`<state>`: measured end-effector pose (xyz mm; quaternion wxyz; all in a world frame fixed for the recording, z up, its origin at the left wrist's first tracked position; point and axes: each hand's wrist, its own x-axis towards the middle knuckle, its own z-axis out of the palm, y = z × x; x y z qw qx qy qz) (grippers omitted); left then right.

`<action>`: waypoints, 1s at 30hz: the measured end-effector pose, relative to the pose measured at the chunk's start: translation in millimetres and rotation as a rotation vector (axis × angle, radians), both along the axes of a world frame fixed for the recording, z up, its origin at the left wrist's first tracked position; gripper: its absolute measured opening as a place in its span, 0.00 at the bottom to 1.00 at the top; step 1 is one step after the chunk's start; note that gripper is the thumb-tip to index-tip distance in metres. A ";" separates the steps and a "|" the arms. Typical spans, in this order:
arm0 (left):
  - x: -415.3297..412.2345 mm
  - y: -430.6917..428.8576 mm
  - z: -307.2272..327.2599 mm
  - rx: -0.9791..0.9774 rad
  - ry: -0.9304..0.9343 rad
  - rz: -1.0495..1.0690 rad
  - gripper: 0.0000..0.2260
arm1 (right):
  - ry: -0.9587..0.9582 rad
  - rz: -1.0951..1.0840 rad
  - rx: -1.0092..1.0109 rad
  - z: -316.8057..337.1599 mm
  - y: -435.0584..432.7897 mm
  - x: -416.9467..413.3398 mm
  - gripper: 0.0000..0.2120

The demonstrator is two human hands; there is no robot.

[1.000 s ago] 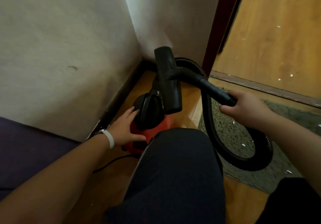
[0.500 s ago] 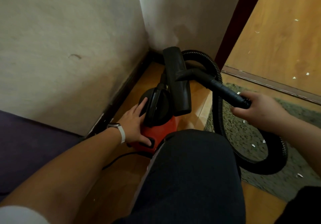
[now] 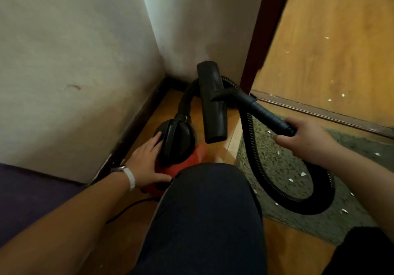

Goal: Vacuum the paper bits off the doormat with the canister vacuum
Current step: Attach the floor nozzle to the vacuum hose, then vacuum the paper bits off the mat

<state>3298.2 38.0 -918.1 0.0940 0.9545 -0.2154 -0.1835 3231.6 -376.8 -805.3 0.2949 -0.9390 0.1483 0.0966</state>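
Note:
A red canister vacuum (image 3: pixel 187 163) with a black front cap sits on the wooden floor in the wall corner. My left hand (image 3: pixel 147 163) rests on its body, fingers straight and thumb pressing near a dark button. My right hand (image 3: pixel 307 140) grips the black wand (image 3: pixel 266 114), holding the flat floor nozzle (image 3: pixel 212 102) above the floor beside the canister. The ribbed hose (image 3: pixel 255 163) loops over the green doormat (image 3: pixel 275 168). White paper bits (image 3: pixel 302 174) lie scattered on the mat.
White walls close in on the left and behind the vacuum, with a dark skirting board. A dark door frame (image 3: pixel 255 61) and a metal threshold (image 3: pixel 319 110) border the mat; more paper bits dot the wooden floor (image 3: pixel 330 50) beyond. My knee (image 3: pixel 209 210) hides part of the canister.
My left hand has slid down the canister, the thumb now pressing low on the red body. The nozzle and wand have shifted slightly; my right hand keeps its grip.

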 end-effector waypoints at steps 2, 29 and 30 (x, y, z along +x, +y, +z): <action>-4.3 -1.2 11.0 -0.144 -0.013 0.153 0.55 | -0.005 -0.021 0.004 1.7 -8.7 -1.9 0.10; 44.2 -381.6 7.7 0.218 -0.119 -1.059 0.23 | -0.057 -0.549 0.147 12.0 -139.8 -51.4 0.07; 47.9 -385.4 -2.6 0.291 -0.107 -1.062 0.25 | -0.051 -0.571 0.135 9.9 -143.0 -52.3 0.07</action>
